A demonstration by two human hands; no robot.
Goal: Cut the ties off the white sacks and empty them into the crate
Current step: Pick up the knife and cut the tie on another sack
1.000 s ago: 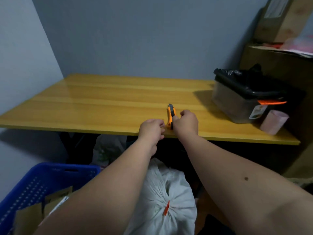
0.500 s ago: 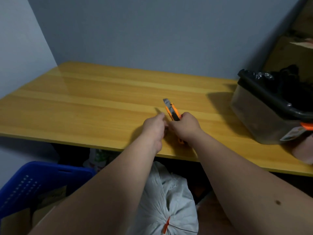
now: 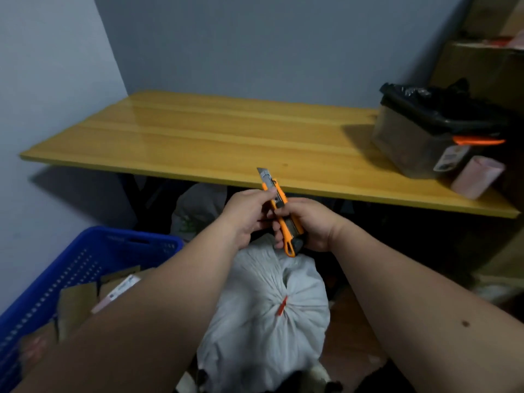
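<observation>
An orange utility knife [image 3: 276,202] is held in the air in front of the table edge, its blade tip out and pointing up. My right hand [image 3: 309,224] grips its handle. My left hand [image 3: 246,212] pinches the knife's upper body with thumb and fingers. Below my hands a white sack [image 3: 266,327] stands on the floor, gathered shut by an orange tie [image 3: 282,306]. A blue crate [image 3: 85,268] sits at lower left with cardboard pieces in it. Another whitish sack [image 3: 198,208] lies under the table.
The yellow wooden table [image 3: 215,137] spans the view. At its right end stand a clear bin with a black liner [image 3: 425,131] and a pink roll [image 3: 476,177]. Cardboard boxes [image 3: 482,61] are stacked at the right wall.
Both hands have lifted the knife off the table and drawn it back toward me, over the sack. The blade tip now shows out of the knife.
</observation>
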